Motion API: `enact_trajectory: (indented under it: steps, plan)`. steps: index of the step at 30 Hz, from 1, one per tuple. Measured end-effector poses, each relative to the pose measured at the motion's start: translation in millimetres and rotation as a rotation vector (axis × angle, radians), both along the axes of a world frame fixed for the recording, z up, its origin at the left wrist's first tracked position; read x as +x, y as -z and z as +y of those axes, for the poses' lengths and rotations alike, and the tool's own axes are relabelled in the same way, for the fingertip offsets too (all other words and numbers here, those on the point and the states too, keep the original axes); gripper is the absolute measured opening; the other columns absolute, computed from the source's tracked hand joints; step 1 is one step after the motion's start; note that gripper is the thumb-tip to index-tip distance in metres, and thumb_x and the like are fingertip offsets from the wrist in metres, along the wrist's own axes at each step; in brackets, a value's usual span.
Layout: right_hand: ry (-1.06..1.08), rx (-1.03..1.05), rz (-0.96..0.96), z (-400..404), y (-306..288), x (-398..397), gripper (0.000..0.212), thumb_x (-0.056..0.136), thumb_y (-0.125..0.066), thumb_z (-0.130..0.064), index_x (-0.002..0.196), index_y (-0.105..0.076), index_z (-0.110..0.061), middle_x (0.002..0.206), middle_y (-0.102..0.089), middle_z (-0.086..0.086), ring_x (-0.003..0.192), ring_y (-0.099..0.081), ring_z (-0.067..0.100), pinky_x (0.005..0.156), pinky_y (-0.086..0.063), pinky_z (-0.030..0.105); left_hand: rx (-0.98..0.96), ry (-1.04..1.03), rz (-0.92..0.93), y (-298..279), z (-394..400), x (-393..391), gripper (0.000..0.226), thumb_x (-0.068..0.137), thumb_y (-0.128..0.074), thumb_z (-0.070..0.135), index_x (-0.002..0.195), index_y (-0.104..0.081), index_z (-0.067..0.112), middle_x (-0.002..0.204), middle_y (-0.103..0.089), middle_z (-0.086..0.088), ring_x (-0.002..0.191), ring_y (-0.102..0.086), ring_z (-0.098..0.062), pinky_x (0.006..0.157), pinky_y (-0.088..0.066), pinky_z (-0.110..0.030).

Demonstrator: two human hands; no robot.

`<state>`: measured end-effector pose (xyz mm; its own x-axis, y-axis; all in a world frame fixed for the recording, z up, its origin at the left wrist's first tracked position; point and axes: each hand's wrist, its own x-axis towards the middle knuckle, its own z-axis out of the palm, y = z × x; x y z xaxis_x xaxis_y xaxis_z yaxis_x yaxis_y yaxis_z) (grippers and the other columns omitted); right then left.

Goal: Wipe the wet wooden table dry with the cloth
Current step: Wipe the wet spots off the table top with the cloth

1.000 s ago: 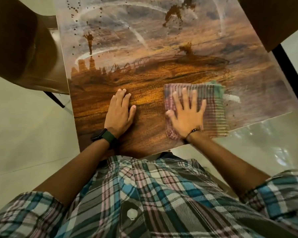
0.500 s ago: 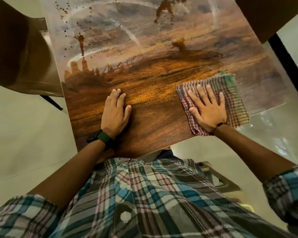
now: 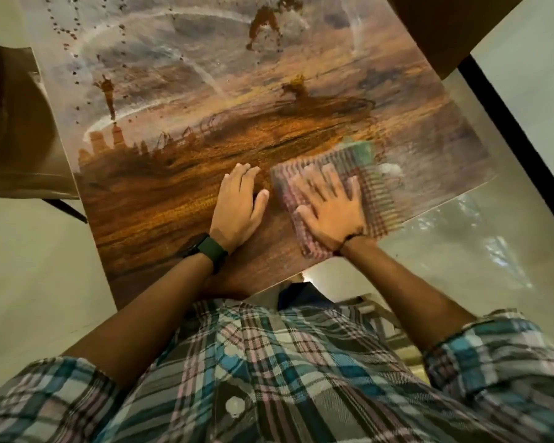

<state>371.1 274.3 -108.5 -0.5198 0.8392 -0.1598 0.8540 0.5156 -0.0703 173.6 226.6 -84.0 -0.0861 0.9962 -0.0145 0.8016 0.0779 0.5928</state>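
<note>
Checked cloth (image 3: 370, 190), blurred, flat on wooden table (image 3: 160, 199) nr its near right edge; table's far half w/ wet streaks, droplets.

One table (image 3: 173, 219), one cloth (image 3: 378, 199), two hands.

Hands and cloth on the table's near part

Right hand (image 3: 331, 215) lies flat on the cloth (image 3: 378, 199); left hand (image 3: 239, 206) rests on the table (image 3: 179, 199) just left of it.

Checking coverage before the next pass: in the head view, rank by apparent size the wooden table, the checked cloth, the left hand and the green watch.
1. Brown wooden table, by far the largest.
2. Checked woven cloth, blurred and partly under the right hand.
3. Left hand, somewhat smaller than the cloth.
4. Dark green wristwatch, smallest.
</note>
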Motion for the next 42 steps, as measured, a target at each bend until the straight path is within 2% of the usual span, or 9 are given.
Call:
enact_trajectory:
  steps: [3,8,13,17,29,34,38,40,42]
  plan:
    - [0.253,-0.004,-0.007,52,-3,47,0.062,0.089,-0.017,-0.054,0.148,-0.006,-0.039,0.159,-0.001,-0.004,0.146,0.002,0.022,0.111,0.004,0.057,-0.004,0.007,0.044,2,1,8,0.046,0.096,-0.044,0.024,0.136,-0.039,0.003,0.145,-0.035,-0.018,0.139,-0.023,-0.031,0.115,-0.011,-0.043]
    - [0.361,-0.022,-0.019,76,-3,50,0.065,0.092,-0.012,-0.055,0.150,0.001,-0.029,0.159,0.007,0.000,0.145,0.009,0.024,0.111,0.009,0.059,0.031,-0.020,0.082,4,10,10,0.045,0.095,-0.044,0.025,0.135,-0.039,0.004,0.144,-0.036,-0.018,0.138,-0.024,-0.031,0.114,-0.012,-0.045]
    - [-0.037,0.015,-0.011,-16,3,-5,0.065,0.092,-0.010,-0.054,0.150,-0.010,-0.024,0.158,-0.007,0.003,0.145,-0.002,0.030,0.109,0.005,0.061,0.053,0.021,0.038,2,45,29,0.045,0.097,-0.042,0.025,0.136,-0.037,0.003,0.145,-0.034,-0.018,0.139,-0.022,-0.031,0.115,-0.008,-0.043]
    - [-0.234,0.018,0.054,-4,3,10,0.056,0.095,-0.025,-0.051,0.147,-0.023,-0.030,0.156,-0.019,-0.001,0.144,-0.015,0.027,0.109,-0.004,0.062,0.034,0.073,0.108,10,54,30,0.046,0.097,-0.042,0.024,0.136,-0.038,0.001,0.146,-0.033,-0.019,0.140,-0.022,-0.030,0.115,-0.007,-0.042]
    - [0.072,-0.046,0.034,176,6,-23,0.055,0.096,-0.018,-0.052,0.148,-0.004,-0.039,0.159,0.001,-0.009,0.145,0.008,0.022,0.110,0.008,0.059,0.005,0.080,0.260,21,52,26,0.047,0.096,-0.043,0.023,0.137,-0.036,0.001,0.148,-0.031,-0.018,0.140,-0.022,-0.033,0.116,-0.009,-0.041]
    - [-0.051,-0.026,0.043,117,5,-14,0.057,0.096,-0.013,-0.050,0.150,-0.002,-0.032,0.159,0.001,-0.003,0.145,0.008,0.027,0.109,0.010,0.059,-0.004,0.075,0.252,18,52,24,0.049,0.095,-0.039,0.027,0.136,-0.038,0.000,0.147,-0.032,-0.019,0.139,-0.023,-0.034,0.115,-0.009,-0.040]
    - [-0.314,-0.018,0.058,43,1,28,0.060,0.093,-0.016,-0.051,0.148,-0.019,-0.029,0.157,-0.016,0.002,0.144,-0.011,0.030,0.110,-0.002,0.061,-0.023,0.085,0.255,18,51,25,0.052,0.093,-0.036,0.029,0.135,-0.039,-0.002,0.147,-0.033,-0.020,0.139,-0.024,-0.035,0.115,-0.012,-0.043]
    - [-0.399,-0.002,0.052,51,-1,54,0.058,0.092,-0.022,-0.051,0.146,-0.027,-0.030,0.154,-0.025,0.001,0.142,-0.020,0.030,0.110,-0.010,0.061,-0.027,0.085,0.254,18,51,25,0.052,0.093,-0.036,0.030,0.135,-0.039,-0.001,0.147,-0.033,-0.019,0.139,-0.023,-0.034,0.115,-0.012,-0.043]
    - [-0.284,0.012,0.041,79,-2,73,0.059,0.090,-0.021,-0.052,0.146,-0.024,-0.032,0.155,-0.024,0.001,0.143,-0.019,0.028,0.110,-0.010,0.061,-0.026,0.084,0.246,19,52,25,0.052,0.094,-0.036,0.031,0.135,-0.039,0.000,0.147,-0.034,-0.018,0.139,-0.023,-0.034,0.115,-0.012,-0.043]
